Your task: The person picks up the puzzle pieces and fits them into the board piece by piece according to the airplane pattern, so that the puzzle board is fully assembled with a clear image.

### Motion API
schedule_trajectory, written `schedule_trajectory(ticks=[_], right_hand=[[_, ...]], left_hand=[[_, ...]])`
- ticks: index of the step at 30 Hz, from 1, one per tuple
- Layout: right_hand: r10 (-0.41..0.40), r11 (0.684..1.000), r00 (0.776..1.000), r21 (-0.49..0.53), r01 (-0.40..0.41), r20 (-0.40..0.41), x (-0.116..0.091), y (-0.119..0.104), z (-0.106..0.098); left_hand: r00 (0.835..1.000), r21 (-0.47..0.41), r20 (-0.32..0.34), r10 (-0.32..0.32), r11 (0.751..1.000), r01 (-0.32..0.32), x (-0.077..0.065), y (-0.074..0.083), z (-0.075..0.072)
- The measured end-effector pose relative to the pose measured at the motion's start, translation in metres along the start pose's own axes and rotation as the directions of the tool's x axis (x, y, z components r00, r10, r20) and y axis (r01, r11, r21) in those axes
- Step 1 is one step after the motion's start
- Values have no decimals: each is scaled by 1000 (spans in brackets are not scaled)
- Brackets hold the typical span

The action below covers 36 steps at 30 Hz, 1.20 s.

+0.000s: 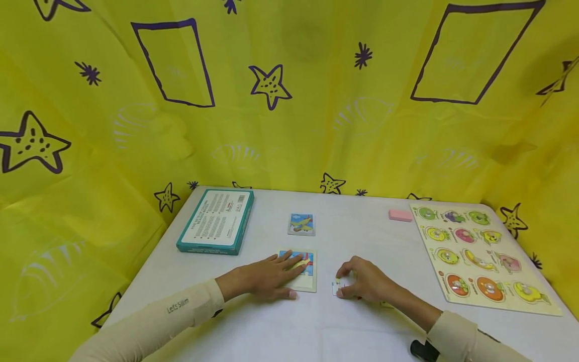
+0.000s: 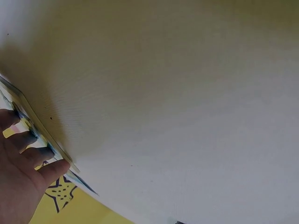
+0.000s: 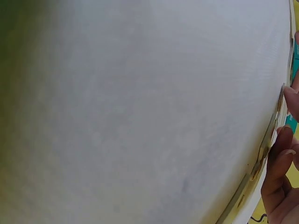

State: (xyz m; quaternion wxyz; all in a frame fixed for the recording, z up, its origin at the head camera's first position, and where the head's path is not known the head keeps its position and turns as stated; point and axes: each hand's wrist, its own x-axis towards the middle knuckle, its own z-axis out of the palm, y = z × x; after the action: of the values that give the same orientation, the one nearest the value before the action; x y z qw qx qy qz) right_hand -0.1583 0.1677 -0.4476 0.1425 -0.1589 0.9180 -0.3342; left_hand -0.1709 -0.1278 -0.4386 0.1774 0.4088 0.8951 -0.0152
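Note:
My left hand (image 1: 273, 279) rests with spread fingers on a small puzzle board (image 1: 308, 285). Part of a picture with blue, red and yellow shows on that board, above a blank cream strip; the hand covers its left side. To the right of it, my right hand (image 1: 367, 282) pinches a small puzzle piece (image 1: 336, 287) between thumb and curled fingers, low at the tabletop. Another yellowish piece (image 1: 386, 304) peeks out beneath the right wrist. Beyond the board lies a picture card (image 1: 301, 224) with a yellow airplane on blue. In the left wrist view, the fingertips touch the board's edge.
A teal box (image 1: 214, 221) lies at the back left of the white table (image 1: 289, 332). On the right is a fruit puzzle board (image 1: 484, 256), with a pink block (image 1: 400, 215) by its far corner. A black object (image 1: 424, 350) sits near the right sleeve.

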Motion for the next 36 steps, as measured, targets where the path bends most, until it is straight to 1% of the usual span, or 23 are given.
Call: schedule_trajectory(ticks=[4, 7, 12, 16, 22, 28, 31, 36], right_hand=[[14, 1000, 1000, -9, -14, -3, 0, -1, 1], [12, 1000, 1000, -9, -12, -6, 0, -1, 1], [-1, 1000, 1000, -8, 1, -5, -1, -2, 1], [-5, 1000, 1000, -11, 5, -6, -2, -3, 1], [-34, 999, 999, -31, 33, -9, -3, -4, 1], [-63, 997, 998, -44, 63, 6, -2, -4, 1], [-92, 996, 995, -14, 93, 28, -2, -3, 1], [-171, 984, 983, 68, 166, 67, -1, 1, -1]], left_hand=[[1000, 11, -9, 11, 1000, -11, 1, -1, 1], [1000, 2, -15, 14, 1000, -14, 2, -2, 1], [1000, -27, -17, 5, 1000, -5, 2, -1, 1], [1000, -24, -18, 1, 1000, -2, 2, 0, 1], [1000, -10, -8, -4, 1000, 4, 2, -1, 3], [1000, -4, -5, -11, 1000, 11, 0, 2, 3], [1000, -8, -3, -12, 1000, 12, 0, 2, 4], [1000, -20, -5, -11, 1000, 11, 0, 1, 5]])
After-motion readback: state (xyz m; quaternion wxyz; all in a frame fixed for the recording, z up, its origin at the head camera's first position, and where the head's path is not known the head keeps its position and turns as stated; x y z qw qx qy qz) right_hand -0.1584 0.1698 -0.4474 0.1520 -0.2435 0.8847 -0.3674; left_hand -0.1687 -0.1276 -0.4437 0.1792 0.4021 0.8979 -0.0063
